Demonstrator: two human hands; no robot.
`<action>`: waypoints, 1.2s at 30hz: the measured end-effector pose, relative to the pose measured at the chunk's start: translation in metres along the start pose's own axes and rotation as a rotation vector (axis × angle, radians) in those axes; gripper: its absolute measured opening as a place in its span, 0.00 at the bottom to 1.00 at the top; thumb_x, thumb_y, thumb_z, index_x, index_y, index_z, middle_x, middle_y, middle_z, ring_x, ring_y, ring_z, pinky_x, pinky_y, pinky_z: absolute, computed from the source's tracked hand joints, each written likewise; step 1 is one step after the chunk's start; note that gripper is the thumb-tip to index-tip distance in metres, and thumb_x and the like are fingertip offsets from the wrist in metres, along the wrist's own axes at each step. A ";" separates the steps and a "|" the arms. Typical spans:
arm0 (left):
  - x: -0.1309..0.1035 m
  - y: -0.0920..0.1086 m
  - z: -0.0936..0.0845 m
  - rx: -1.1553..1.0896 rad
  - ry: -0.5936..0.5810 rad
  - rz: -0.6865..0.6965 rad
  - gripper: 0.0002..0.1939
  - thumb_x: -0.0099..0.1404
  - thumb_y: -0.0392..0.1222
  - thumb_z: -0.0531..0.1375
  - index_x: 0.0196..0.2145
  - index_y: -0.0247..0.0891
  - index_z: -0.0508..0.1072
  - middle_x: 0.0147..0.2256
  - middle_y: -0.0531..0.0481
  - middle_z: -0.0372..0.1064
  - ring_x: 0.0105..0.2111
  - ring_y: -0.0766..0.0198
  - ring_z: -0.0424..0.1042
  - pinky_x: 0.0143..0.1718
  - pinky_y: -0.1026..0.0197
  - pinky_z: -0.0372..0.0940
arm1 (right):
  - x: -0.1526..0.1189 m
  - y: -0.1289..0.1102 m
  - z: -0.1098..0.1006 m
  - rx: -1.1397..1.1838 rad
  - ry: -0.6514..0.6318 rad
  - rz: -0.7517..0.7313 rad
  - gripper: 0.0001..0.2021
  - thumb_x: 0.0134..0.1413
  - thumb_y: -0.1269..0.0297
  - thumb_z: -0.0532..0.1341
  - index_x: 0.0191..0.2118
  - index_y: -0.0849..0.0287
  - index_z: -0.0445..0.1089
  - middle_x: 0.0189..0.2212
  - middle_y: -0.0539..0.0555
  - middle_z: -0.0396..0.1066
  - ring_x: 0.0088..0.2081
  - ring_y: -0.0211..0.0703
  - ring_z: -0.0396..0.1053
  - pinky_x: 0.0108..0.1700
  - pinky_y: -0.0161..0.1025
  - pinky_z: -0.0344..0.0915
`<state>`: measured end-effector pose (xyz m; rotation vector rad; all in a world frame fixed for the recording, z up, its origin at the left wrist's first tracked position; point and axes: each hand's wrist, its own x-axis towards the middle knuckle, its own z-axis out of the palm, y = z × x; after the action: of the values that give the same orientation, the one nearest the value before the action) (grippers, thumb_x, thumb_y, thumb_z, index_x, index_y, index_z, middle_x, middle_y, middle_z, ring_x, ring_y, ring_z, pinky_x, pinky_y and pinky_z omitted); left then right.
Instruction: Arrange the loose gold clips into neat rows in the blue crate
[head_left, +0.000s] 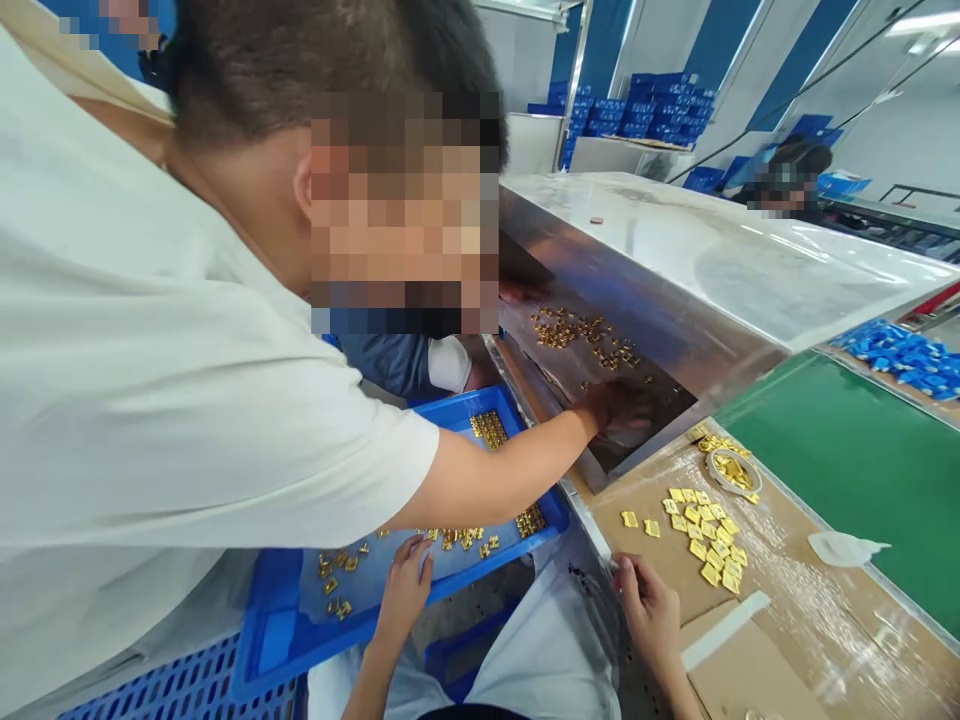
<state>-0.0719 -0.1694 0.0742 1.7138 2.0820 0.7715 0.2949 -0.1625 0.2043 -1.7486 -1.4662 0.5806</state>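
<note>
In the blue tray (276, 640), small shiny gold pieces (531, 521) lie loose and in tight rows; right of the tray, yellow-gold plates (710, 574), roughly square, lie flat, clustered.

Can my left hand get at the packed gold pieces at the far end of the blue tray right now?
Probably not straight across: the co-worker's forearm spans the tray between the left hand and those gold pieces. Whether there's room beneath it, I can't tell.
</note>
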 end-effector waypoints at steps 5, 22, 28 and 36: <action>-0.034 -0.039 -0.023 0.093 0.038 -0.049 0.16 0.66 0.39 0.51 0.41 0.38 0.78 0.44 0.41 0.75 0.45 0.53 0.75 0.48 0.50 0.72 | -0.003 -0.002 0.000 -0.013 0.008 -0.023 0.32 0.58 0.34 0.48 0.29 0.58 0.74 0.16 0.52 0.70 0.18 0.42 0.67 0.23 0.35 0.63; -0.027 0.002 -0.040 0.230 -0.173 -0.335 0.17 0.70 0.36 0.50 0.46 0.42 0.77 0.50 0.45 0.75 0.41 0.58 0.78 0.37 0.63 0.67 | -0.002 -0.007 0.001 -0.037 -0.017 0.004 0.33 0.57 0.32 0.48 0.30 0.58 0.74 0.16 0.54 0.70 0.17 0.42 0.65 0.22 0.36 0.62; -0.026 0.006 -0.042 0.217 -0.197 -0.358 0.17 0.70 0.36 0.50 0.47 0.42 0.76 0.50 0.45 0.76 0.40 0.57 0.78 0.35 0.63 0.66 | 0.000 -0.008 0.001 -0.049 -0.043 0.021 0.35 0.57 0.31 0.46 0.30 0.59 0.73 0.17 0.54 0.70 0.19 0.43 0.68 0.23 0.36 0.63; -0.026 0.009 -0.043 0.233 -0.182 -0.365 0.17 0.70 0.36 0.50 0.46 0.42 0.77 0.49 0.45 0.76 0.41 0.57 0.78 0.37 0.63 0.67 | 0.000 -0.008 0.002 -0.065 -0.029 0.014 0.35 0.57 0.32 0.47 0.31 0.60 0.75 0.16 0.53 0.69 0.18 0.42 0.65 0.22 0.35 0.61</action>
<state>-0.0835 -0.2021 0.1123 1.3838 2.3288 0.2641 0.2884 -0.1611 0.2091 -1.8081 -1.5095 0.5740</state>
